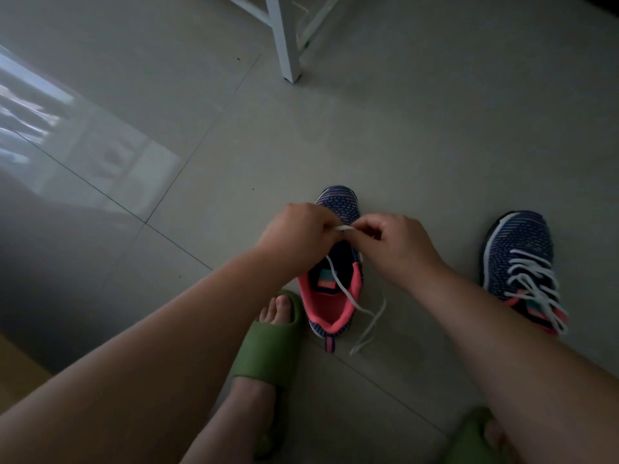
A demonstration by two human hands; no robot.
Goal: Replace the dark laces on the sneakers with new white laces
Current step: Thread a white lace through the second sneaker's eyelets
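Nearest the camera, two bare forearms reach forward and down over the tiled floor [402,135]; a foot in a green slide sandal [268,349] stands just beside the heel of the near sneaker [330,296], and a second green sandal [472,437] shows at the lower edge; the near sneaker, dark blue knit with a coral lining, sits on the floor between the forearms, toe pointing away; the left hand [298,229] and the right hand [392,239] meet close together over its forefoot, each with fingers curled and pinching a short stretch of the white lace [345,298] held taut between them; the rest of that lace runs back across the open collar and trails loose onto the floor beside the heel; no dark lace is visible on this shoe; the eyelets under the hands are hidden, so how many rows are threaded cannot be told; judgement: the step in hand is threading the white lace through the lower eyelets of the second shoe; the next move calls for feeding a lace tip through an eyelet, drawing it snug and keeping both ends even; to the right, well apart, the other sneaker [522,262] lies fully laced in white, so roughly half the task appears done; farthest off, a white furniture leg [288,45] stands on the floor.
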